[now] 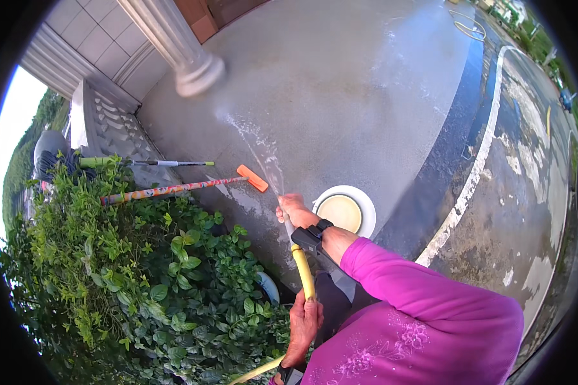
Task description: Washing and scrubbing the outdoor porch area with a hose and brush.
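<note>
My right hand grips the pale pipe end of a yellow garden hose. Water sprays out past its fingers across the concrete towards the foot of a column. Lower down, my left hand is closed around the yellow part of the same hose, close to my body. Just to the right of my right hand, a white basin holding pale yellowish liquid or a second vessel, I cannot tell which, stands on the wet ground. An orange broom or squeegee head lies ahead, its patterned handle running left.
A leafy green hedge fills the left, with a mop's green-and-white handle reaching past it. A fluted column and a balustrade rise beyond. A loop of pale hose lies far off on the wet concrete.
</note>
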{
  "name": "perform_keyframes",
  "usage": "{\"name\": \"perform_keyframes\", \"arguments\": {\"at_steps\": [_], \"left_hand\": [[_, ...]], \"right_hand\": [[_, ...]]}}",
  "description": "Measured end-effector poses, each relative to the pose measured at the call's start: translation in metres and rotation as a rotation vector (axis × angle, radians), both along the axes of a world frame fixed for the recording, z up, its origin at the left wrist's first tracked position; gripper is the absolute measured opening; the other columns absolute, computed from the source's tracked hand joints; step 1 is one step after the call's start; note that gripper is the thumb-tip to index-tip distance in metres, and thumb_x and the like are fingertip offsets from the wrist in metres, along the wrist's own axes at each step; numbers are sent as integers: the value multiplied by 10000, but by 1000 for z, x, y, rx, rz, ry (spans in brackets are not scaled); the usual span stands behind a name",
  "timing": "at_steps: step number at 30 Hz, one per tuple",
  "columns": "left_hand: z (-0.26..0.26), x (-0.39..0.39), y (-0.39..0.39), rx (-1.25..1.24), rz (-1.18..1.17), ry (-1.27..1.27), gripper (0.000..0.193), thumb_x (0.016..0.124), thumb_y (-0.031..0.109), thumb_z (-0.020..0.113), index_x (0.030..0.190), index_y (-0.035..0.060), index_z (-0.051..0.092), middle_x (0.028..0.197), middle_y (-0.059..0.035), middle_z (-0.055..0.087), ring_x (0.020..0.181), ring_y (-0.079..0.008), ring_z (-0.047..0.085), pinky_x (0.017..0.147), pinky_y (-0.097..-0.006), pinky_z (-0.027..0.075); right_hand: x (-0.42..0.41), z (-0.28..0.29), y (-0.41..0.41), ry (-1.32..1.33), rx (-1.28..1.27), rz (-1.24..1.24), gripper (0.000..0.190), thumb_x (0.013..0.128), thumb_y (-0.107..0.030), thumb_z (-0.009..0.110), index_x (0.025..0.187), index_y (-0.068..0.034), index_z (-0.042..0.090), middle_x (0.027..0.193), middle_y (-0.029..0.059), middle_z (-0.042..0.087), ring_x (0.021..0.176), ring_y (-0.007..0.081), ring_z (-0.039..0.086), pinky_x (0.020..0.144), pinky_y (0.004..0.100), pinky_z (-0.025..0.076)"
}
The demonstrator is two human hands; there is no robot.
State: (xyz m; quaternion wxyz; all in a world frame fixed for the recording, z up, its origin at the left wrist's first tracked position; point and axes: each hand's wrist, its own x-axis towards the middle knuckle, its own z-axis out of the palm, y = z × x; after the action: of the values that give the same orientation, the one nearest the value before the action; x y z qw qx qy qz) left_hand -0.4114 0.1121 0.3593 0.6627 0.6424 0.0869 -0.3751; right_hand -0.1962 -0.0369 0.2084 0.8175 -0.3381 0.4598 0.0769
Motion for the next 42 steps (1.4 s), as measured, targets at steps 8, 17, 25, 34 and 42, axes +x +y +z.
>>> {"name": "perform_keyframes", "arguments": {"at_steps": [8, 17, 25, 34, 42], "left_hand": [[-20, 11, -3, 36, -97, -126, 329, 933, 172, 413, 1227, 26, 424, 614, 12, 432, 488, -52, 388, 422, -202, 331], [-16, 11, -10, 25, -137, -232, 335, 932, 179, 421, 1230, 25, 426, 629, 13, 445, 512, -49, 407, 443, -200, 356], [-2, 24, -5, 16, -44, -240, 360, 934, 187, 418, 1248, 13, 400, 611, 24, 423, 513, -50, 394, 438, -198, 342], [11, 33, 5, -6, 43, -258, 349, 937, 172, 410, 1247, 12, 399, 607, 19, 418, 497, -47, 382, 417, -195, 321], [17, 18, 12, 8, 111, -242, 367, 936, 209, 417, 1247, 17, 388, 603, 7, 419, 482, -55, 388, 408, -197, 329]], "right_hand": [[-24, 45, -72, -181, -130, -350, 100, 877, -152, 498, 907, -67, 455, 623, 79, 476, 429, 150, 450, 334, 289, 353], [-27, 76, -84, -299, -127, -390, 114, 871, -152, 499, 947, -74, 466, 626, 52, 469, 423, 126, 434, 338, 277, 339], [7, 107, -66, -438, -58, -287, 118, 887, -180, 520, 897, -76, 464, 649, 58, 488, 458, 123, 442, 361, 261, 341], [37, 117, -33, -404, -58, -190, 116, 899, -179, 500, 889, -67, 475, 629, 51, 480, 432, 114, 435, 342, 261, 331], [40, 104, 11, -379, -14, 1, 103, 890, -161, 486, 884, -59, 478, 604, 39, 459, 415, 105, 420, 336, 253, 328]]}}
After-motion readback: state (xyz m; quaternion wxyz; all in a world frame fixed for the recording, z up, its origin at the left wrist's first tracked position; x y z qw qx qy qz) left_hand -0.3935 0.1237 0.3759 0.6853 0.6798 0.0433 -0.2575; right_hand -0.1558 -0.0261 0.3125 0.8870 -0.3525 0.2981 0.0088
